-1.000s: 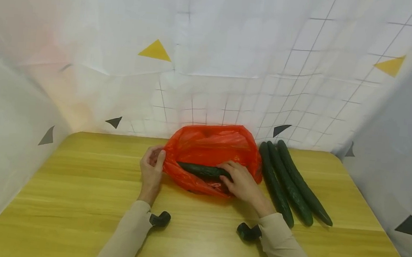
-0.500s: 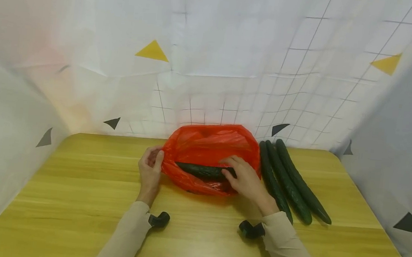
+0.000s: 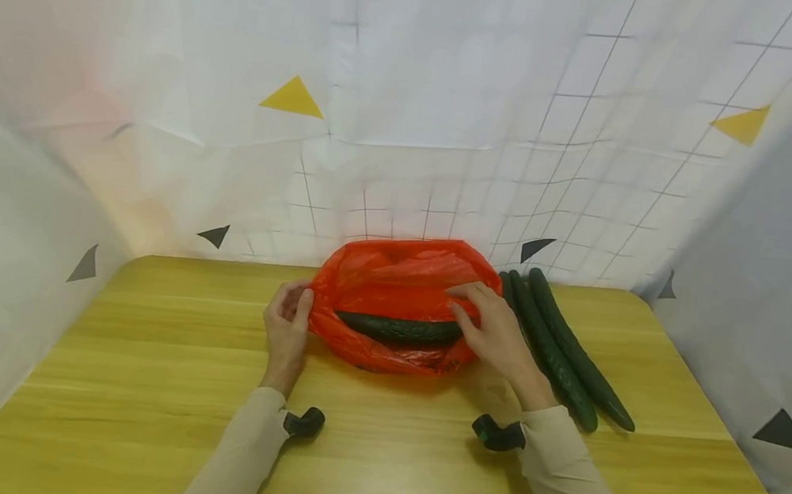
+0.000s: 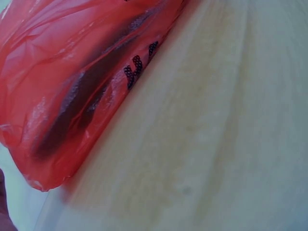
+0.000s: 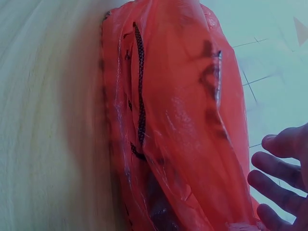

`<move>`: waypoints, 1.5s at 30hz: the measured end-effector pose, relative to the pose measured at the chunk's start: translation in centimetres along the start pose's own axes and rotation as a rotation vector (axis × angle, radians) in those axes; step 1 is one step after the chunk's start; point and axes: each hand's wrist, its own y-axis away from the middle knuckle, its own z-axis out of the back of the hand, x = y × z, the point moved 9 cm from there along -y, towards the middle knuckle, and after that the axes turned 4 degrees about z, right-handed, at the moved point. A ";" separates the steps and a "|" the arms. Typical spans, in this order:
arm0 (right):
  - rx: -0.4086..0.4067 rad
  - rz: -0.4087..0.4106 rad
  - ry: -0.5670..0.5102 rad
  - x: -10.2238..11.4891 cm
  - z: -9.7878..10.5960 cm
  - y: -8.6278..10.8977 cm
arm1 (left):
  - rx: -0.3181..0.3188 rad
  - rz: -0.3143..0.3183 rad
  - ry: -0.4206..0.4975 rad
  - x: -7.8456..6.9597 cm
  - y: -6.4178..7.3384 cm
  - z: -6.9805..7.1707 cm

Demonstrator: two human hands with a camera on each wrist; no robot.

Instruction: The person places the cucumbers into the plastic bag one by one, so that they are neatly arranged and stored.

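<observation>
A red plastic bag [image 3: 394,263] lies on the table with its mouth spread wide. Inside it a dark green cucumber [image 3: 398,329] rests lengthwise near the front rim. My left hand [image 3: 287,324] holds the bag's left edge between thumb and fingers. Over the right side of the bag, my right hand [image 3: 495,328] has its fingers spread apart and holds nothing. The right wrist view shows those fingers [image 5: 276,168] loose beside the red plastic. Through the bag's wall in the left wrist view, a dark long shape [image 4: 91,82] shows.
To the right of the bag lie more cucumbers [image 3: 572,351] side by side, one largely hidden behind my right hand and forearm. A white sheet wall [image 3: 412,81] stands behind the wooden table [image 3: 141,366]. Black wrist mounts [image 3: 304,421] sit at both cuffs.
My right hand has let go of the cucumber in the bag and moved right and slightly up. The cucumber's right end is now uncovered. My left hand keeps its place.
</observation>
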 end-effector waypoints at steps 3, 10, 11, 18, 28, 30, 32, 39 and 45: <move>0.012 -0.010 0.000 -0.1 0.1 0.1 | -0.004 0.000 0.001 0.1 0.0 0.1; -0.008 -0.013 -0.007 -0.3 1.1 0.2 | -0.006 -0.008 0.002 0.2 0.0 0.1; -0.017 -0.010 -0.007 -0.4 1.3 0.2 | -0.007 -0.008 0.001 0.2 0.0 0.1; -0.066 -0.003 0.006 -1.1 2.6 0.2 | -0.008 -0.005 0.007 0.0 0.0 0.1; -0.100 0.013 0.006 -1.8 3.4 0.4 | -0.005 -0.012 -0.004 -0.1 0.1 0.0; -0.116 0.017 0.012 -2.1 3.7 0.5 | -0.001 -0.013 -0.002 -0.1 0.0 0.0; -0.131 0.007 0.019 -2.5 4.2 0.6 | 0.001 -0.020 0.002 -0.1 0.0 0.0; -0.163 -0.040 0.019 -3.8 5.8 0.9 | 0.007 -0.031 0.020 -0.1 0.0 0.0; -0.171 -0.108 -0.012 -5.2 6.9 1.5 | 0.002 -0.011 -0.006 -0.2 0.1 0.1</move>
